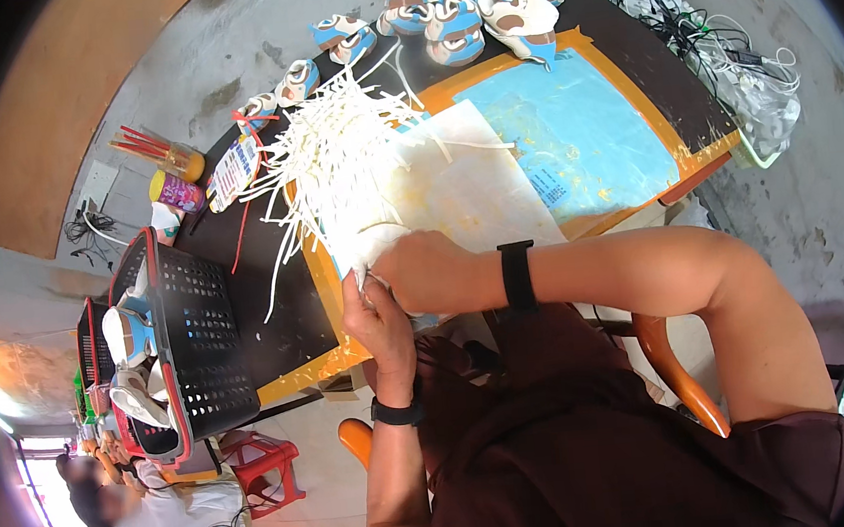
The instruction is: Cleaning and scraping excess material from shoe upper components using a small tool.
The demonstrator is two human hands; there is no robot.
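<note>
My left hand [379, 319] and my right hand [431, 271] meet at the near edge of the table, each with a black band at its wrist. Fingers of both are closed on a small white soft piece [380, 239], mostly covered by the right hand, so its kind is unclear. A whitish sheet [474, 174] lies under and beyond the hands. Just past them spreads a big loose heap of white cord strips [331, 141], some trailing over the table's left part.
Several blue, brown and white shoes [454, 30] line the far edge. A blue sheet [571, 130] is taped down at right. A black basket [208, 322] with shoes stands left, near a jar of red sticks [177, 162]. Tangled cables [714, 47] hang far right. Another person [178, 516] sits lower left.
</note>
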